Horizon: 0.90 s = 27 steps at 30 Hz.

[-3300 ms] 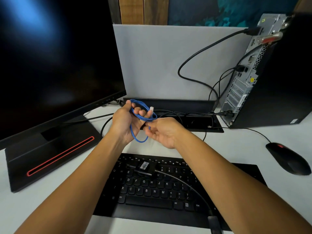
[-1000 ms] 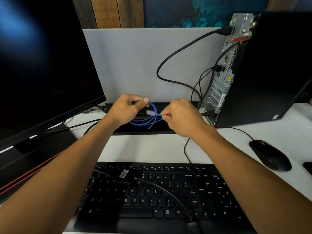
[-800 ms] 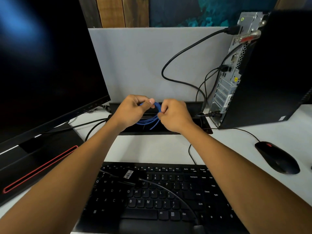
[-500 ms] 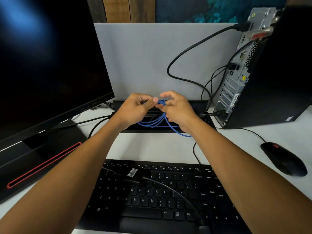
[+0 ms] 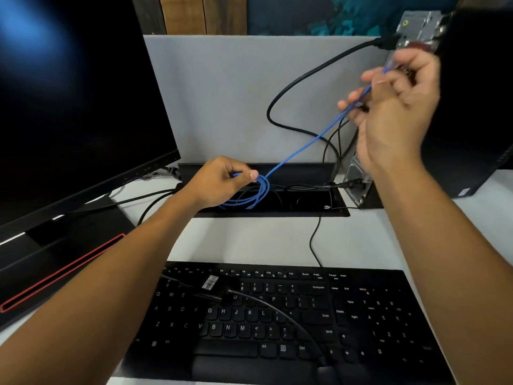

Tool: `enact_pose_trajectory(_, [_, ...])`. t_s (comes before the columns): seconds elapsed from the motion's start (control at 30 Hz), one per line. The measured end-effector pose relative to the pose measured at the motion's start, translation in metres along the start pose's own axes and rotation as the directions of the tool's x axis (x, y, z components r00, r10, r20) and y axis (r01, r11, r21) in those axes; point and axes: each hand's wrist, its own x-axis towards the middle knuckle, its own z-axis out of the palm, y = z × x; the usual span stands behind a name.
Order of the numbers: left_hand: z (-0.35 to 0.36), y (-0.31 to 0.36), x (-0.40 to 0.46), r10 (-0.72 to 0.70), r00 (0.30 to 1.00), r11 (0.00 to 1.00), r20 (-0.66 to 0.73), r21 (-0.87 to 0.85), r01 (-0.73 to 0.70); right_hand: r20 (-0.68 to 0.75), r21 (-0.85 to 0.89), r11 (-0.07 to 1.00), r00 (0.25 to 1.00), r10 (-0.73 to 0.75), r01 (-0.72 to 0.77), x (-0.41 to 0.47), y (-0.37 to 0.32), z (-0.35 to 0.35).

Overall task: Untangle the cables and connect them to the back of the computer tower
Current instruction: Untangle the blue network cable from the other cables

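The light, limp blue cable is being pinched near its plug by the right hand just beside the tower, its coil being gripped by the left hand well left of the tower, the stiff plug end judged the best hold.

White desk carries black keyboard; monitor base at left; computer tower at right; cable tray recessed behind.

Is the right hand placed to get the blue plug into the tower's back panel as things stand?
Probably yes: the right hand pinches the blue cable right beside the tower. Blur hides the port.
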Motion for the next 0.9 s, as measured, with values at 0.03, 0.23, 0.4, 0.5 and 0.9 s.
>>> enact_pose_trajectory(0.03, [0.000, -0.003, 0.000, 0.001, 1.000, 1.000, -0.005, 0.023, -0.001, 0.024, -0.019, 1.000, 1.000, -0.018, 0.018, -0.001, -0.001, 0.001])
enact_pose_trajectory(0.23, [0.013, -0.008, -0.002, 0.029, 0.997, 0.977, 0.070, 0.211, -0.044, 0.068, 0.015, 0.993, 0.991, -0.118, 0.118, 0.000, -0.011, 0.004])
enact_pose_trajectory(0.4, [0.016, -0.005, 0.004, 0.057, 0.997, 0.973, 0.061, 0.219, -0.069, 0.032, 0.003, 0.963, 0.963, -0.269, 0.269, 0.027, -0.030, 0.010])
enact_pose_trajectory(0.5, [0.012, -0.005, 0.006, 0.039, 0.999, 0.985, -0.004, 0.169, -0.038, 0.032, -0.129, 0.949, 0.958, -0.285, 0.287, 0.031, -0.027, 0.014])
enact_pose_trajectory(0.9, [-0.024, -0.031, -0.007, -0.217, 0.974, 0.943, -0.065, -0.272, 0.192, 0.151, -0.351, 0.858, 0.926, -0.345, 0.376, 0.030, -0.013, 0.005])
